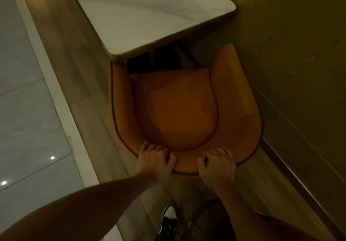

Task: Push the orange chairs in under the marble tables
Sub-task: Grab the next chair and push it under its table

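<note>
Dimly lit. Left hand point(156, 159) and right hand point(217, 165) curled over backrest rim of orange chair point(177, 113), gripping it. Chair front just beneath edge of marble worktop point(149, 16), beside wall point(290, 44).

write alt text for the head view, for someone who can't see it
Seen from above, both hands, left hand and right hand, grip the curved back of an orange upholstered chair whose front meets the edge of a white marble table, beside a wall.
</note>
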